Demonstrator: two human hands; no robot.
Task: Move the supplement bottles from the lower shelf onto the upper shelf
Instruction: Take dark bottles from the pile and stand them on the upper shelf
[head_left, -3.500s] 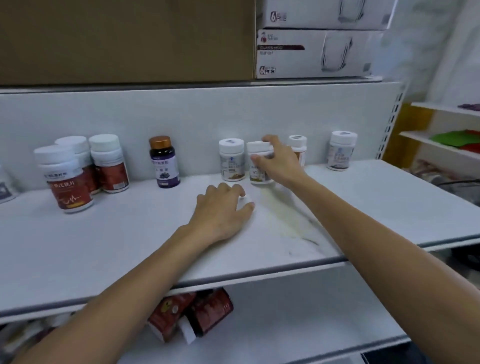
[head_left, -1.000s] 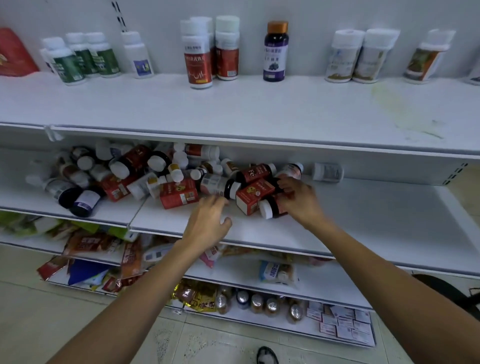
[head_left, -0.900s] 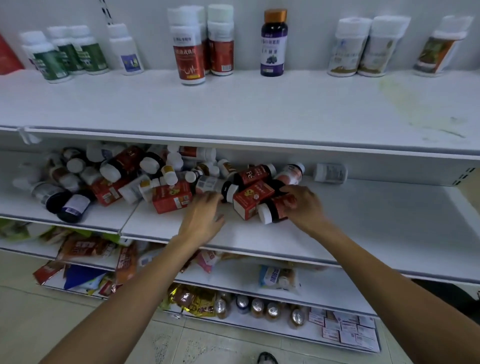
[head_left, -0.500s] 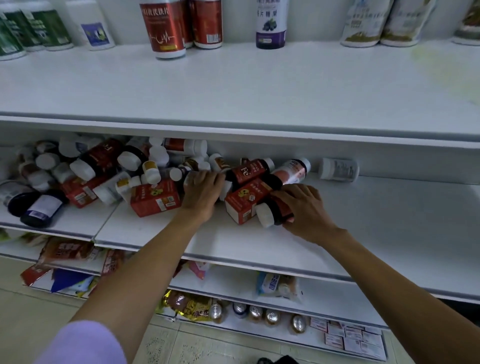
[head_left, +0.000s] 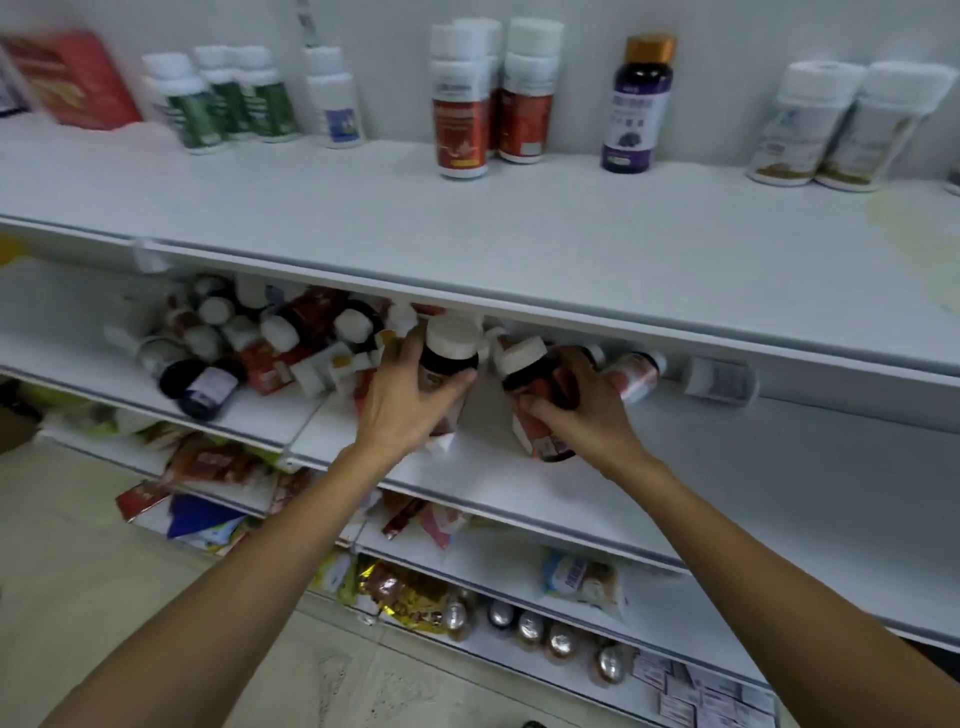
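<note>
Here both hands work at the lower shelf (head_left: 753, 483), a smooth white board. The left hand (head_left: 410, 400) curls its fingers round a dark bottle (head_left: 448, 361), round-bodied with a flat white cap, held upright just under the front lip of the upper shelf (head_left: 519, 234). The right hand (head_left: 589, 415) grips a second bottle (head_left: 537, 387), also dark, with a red label and white cap. It tilts to the left, and its base seems to be near the board, though blur hides any contact. To the left lies a heap of bottles (head_left: 260, 343), mostly on their sides. A small white bottle (head_left: 719, 382) lies alone to the right. On the matt white upper shelf, glossy red-label bottles (head_left: 462, 109) and a purple bottle (head_left: 636, 109) with a gold cap stand upright.
</note>
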